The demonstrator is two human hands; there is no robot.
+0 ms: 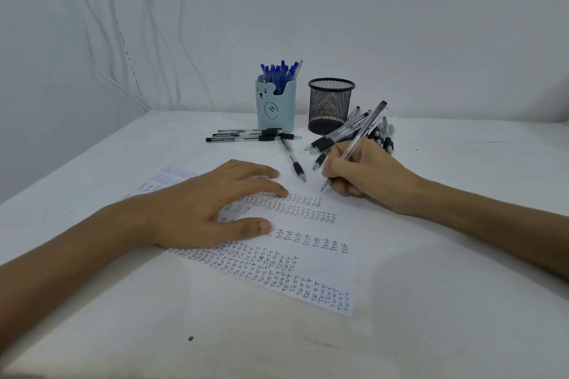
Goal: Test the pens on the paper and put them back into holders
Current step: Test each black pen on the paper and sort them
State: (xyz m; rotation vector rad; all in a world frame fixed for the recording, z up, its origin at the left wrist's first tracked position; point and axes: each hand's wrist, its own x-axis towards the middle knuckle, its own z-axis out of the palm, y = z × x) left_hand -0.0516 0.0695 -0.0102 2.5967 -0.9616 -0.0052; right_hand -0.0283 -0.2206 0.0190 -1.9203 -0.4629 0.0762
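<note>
Right hand [366, 172]: fingers curled tight round a clear pen [365, 129], its tip down at the paper [323, 271].
Left hand [209, 209]: fingers straight and spread wide, pressed flat on the sheet.
One loose pen [294, 160] lay between the two sets of fingertips.
Pen heap [354, 124]: just beyond the right knuckles.
Pen row [246, 134], blue holder [275, 108] and mesh holder [331, 104]: farther beyond the fingers.
</note>
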